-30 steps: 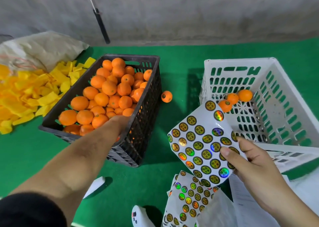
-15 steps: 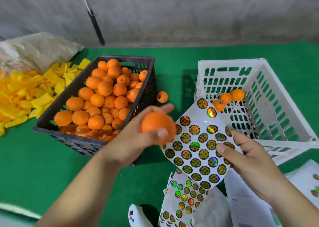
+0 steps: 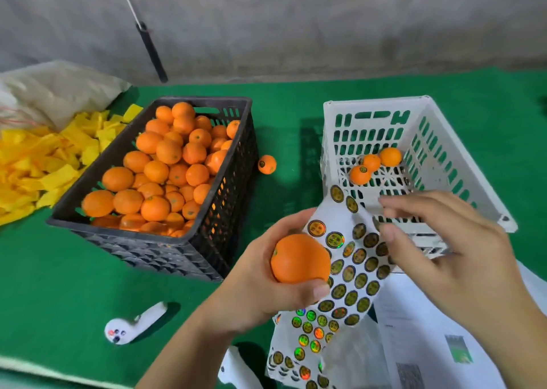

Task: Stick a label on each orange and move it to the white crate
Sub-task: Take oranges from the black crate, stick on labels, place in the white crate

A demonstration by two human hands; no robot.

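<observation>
My left hand (image 3: 254,288) grips one orange (image 3: 300,258) in front of me, above the green table. Behind it hangs a white label sheet (image 3: 355,258) covered in round gold stickers. My right hand (image 3: 444,255) is at the sheet's right edge, thumb on it and fingers blurred over its top. The black crate (image 3: 204,217) on the left is full of oranges (image 3: 165,175). The white crate (image 3: 376,102) on the right holds three oranges (image 3: 360,175), at least one labelled.
A loose labelled orange (image 3: 267,164) lies between the crates. More label sheets (image 3: 307,338) and printed papers (image 3: 429,329) lie near the front edge, with white controllers (image 3: 133,323) beside them. Yellow scraps (image 3: 35,163) and a sack (image 3: 59,89) fill the far left.
My left hand took an orange out of the black crate and brought it in front of the label sheet. My right hand shifted up along the sheet's edge.
</observation>
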